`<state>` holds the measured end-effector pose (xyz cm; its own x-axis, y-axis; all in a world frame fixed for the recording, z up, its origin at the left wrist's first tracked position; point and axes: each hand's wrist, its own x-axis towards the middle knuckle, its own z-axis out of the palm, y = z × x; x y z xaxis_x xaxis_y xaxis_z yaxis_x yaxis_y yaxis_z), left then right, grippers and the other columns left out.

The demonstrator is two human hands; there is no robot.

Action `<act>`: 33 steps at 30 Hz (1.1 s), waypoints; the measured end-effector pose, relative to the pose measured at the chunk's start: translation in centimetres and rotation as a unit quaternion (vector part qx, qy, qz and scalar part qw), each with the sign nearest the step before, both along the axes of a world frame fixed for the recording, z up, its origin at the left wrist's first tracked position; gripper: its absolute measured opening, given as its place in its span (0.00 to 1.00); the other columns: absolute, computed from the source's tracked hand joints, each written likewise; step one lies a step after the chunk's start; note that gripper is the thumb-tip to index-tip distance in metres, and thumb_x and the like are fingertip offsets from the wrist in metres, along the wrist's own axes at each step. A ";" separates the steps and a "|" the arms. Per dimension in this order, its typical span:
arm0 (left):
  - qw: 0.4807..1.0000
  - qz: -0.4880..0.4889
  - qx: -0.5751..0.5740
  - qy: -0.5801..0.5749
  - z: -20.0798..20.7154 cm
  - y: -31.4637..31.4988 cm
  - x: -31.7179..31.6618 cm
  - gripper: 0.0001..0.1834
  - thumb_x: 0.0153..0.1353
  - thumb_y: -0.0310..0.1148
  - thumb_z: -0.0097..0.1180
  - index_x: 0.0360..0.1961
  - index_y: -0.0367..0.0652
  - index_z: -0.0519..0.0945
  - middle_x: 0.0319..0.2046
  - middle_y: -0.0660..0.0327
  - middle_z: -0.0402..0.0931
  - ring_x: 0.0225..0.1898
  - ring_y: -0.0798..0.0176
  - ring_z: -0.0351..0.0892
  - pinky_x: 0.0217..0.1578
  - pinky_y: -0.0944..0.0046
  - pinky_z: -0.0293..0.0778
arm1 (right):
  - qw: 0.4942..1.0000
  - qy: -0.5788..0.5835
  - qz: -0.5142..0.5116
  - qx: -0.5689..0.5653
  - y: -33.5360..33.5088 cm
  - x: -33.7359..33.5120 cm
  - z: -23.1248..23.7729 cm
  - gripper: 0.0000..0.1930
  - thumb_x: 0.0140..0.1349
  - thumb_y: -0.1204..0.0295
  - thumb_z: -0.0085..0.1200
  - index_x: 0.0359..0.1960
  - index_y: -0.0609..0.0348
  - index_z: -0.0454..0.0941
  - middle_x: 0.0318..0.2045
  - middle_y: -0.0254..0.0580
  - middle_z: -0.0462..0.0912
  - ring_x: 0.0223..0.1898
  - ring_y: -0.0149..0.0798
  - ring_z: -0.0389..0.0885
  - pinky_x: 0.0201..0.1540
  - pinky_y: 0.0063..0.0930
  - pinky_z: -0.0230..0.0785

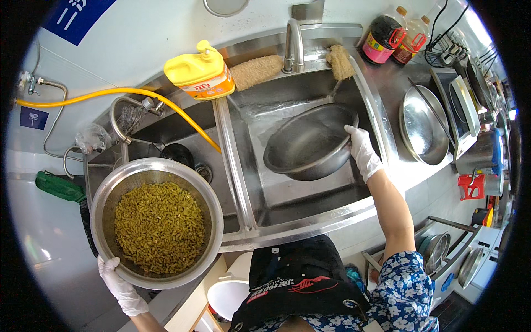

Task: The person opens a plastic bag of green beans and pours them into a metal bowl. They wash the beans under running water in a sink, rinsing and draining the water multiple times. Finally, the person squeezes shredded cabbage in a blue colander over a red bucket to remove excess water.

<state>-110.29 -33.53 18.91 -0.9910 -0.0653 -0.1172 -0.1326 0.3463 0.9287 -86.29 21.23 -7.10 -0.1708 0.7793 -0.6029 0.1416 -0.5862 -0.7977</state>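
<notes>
Largest first: you stand at a steel double sink (298, 226), spanning the middle of the frame. Next, the wide metal bowl (216, 224) in the lower left, filled well up its wall with short green pieces (159, 227) that look like cut beans; expect it to be heavy and stiff, its load loose and ready to slide if tipped. Best hold, I judge: opposite sides of the rolled rim. Mouth faces up toward you; round, so no clear long axis. Whether the sink edge bears its weight, you cannot tell from here. Then the grey metal basin (310, 138), right of centre, within the right-hand sink compartment: empty-looking, probably light for its size, rigid, slick if wet; take it by the rim. It sits tilted, mouth turned up and toward the upper left, its apparent long axis running lower left to upper right. Smaller: a yellow pump jug (199, 77), upper centre-left, behind the sink divider. Your gloved left hand (120, 286) is closed around the bowl's lower-left rim; your gloved right hand (365, 152) pinches the basin's right rim, thumb side up-frame, fingers mostly hidden.
</notes>
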 end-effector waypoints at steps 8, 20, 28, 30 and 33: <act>1.000 -0.010 0.009 -0.013 0.2 1.6 0.0 0.19 0.46 0.22 0.45 0.43 0.36 0.74 0.35 0.63 0.73 0.36 0.65 0.72 0.41 0.69 0.68 | 0.843 -0.281 0.248 0.385 -1.3 -1.6 4.9 0.17 0.52 0.61 0.55 0.29 0.66 0.81 0.26 0.62 0.79 0.32 0.56 0.80 0.38 0.41 0.72; 0.995 -0.071 0.053 -0.035 2.3 5.8 1.1 0.23 0.43 0.20 0.45 0.46 0.34 0.73 0.40 0.58 0.75 0.39 0.61 0.75 0.44 0.65 0.70 | 0.575 -0.295 0.415 0.641 -4.7 3.9 8.8 0.06 0.53 0.69 0.50 0.26 0.58 0.72 0.17 0.46 0.77 0.22 0.43 0.79 0.26 0.36 0.71; 0.990 -0.140 0.014 -0.016 4.4 8.5 3.7 0.27 0.45 0.31 0.49 0.50 0.34 0.71 0.48 0.54 0.70 0.51 0.59 0.67 0.54 0.61 0.60 | 0.283 -0.439 0.356 0.775 -6.0 8.2 12.5 0.04 0.52 0.75 0.45 0.21 0.57 0.67 0.14 0.35 0.64 0.13 0.30 0.65 0.12 0.26 0.59; 0.969 -0.226 0.055 -0.089 4.4 10.2 4.2 0.32 0.45 0.36 0.49 0.55 0.34 0.69 0.52 0.55 0.68 0.55 0.57 0.63 0.56 0.59 0.58 | 0.301 -0.363 0.321 0.822 -6.1 9.4 13.0 0.04 0.51 0.77 0.43 0.20 0.59 0.67 0.14 0.33 0.62 0.11 0.27 0.62 0.09 0.24 0.55; 0.972 -0.207 -0.099 0.037 4.8 11.0 7.1 0.18 0.56 0.39 0.49 0.42 0.37 0.73 0.42 0.54 0.68 0.46 0.58 0.66 0.49 0.54 0.61 | 0.431 -0.307 0.381 0.758 -6.8 9.4 13.4 0.07 0.42 0.74 0.51 0.25 0.61 0.71 0.16 0.37 0.69 0.18 0.33 0.71 0.17 0.33 0.66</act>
<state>-103.14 -22.53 23.71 -0.9421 0.3280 -0.0703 0.1216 0.5292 0.8398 -76.90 14.44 6.27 -0.8965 0.2152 0.3871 0.2892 0.9464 0.1436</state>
